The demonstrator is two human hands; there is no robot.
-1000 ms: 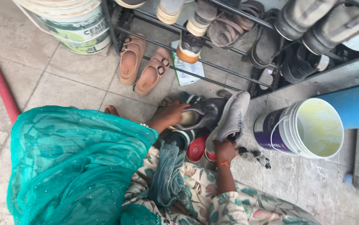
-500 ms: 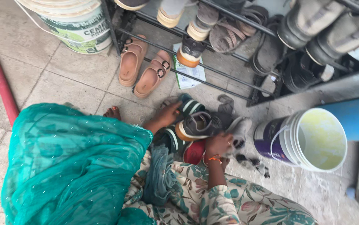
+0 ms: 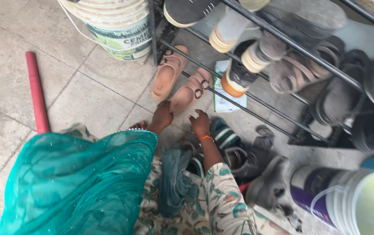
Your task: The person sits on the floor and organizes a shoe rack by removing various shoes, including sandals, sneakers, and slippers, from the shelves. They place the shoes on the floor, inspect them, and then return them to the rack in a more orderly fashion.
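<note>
While a white and green paper packet lies flat under the shoe rack, two tan sandals lie side by side, toes toward the hands. Left hand touches one toe, fingers curled. Right hand hovers near, fingers loosely open, holding nothing.

open tile floor to the left, only a red pipe lying across it. ahead, pink sandals sit right by both hands, w/ shoe rack bars low over them. right side crowded: shoe pile, then white bucket. paint bucket blocks far left of rack.
</note>
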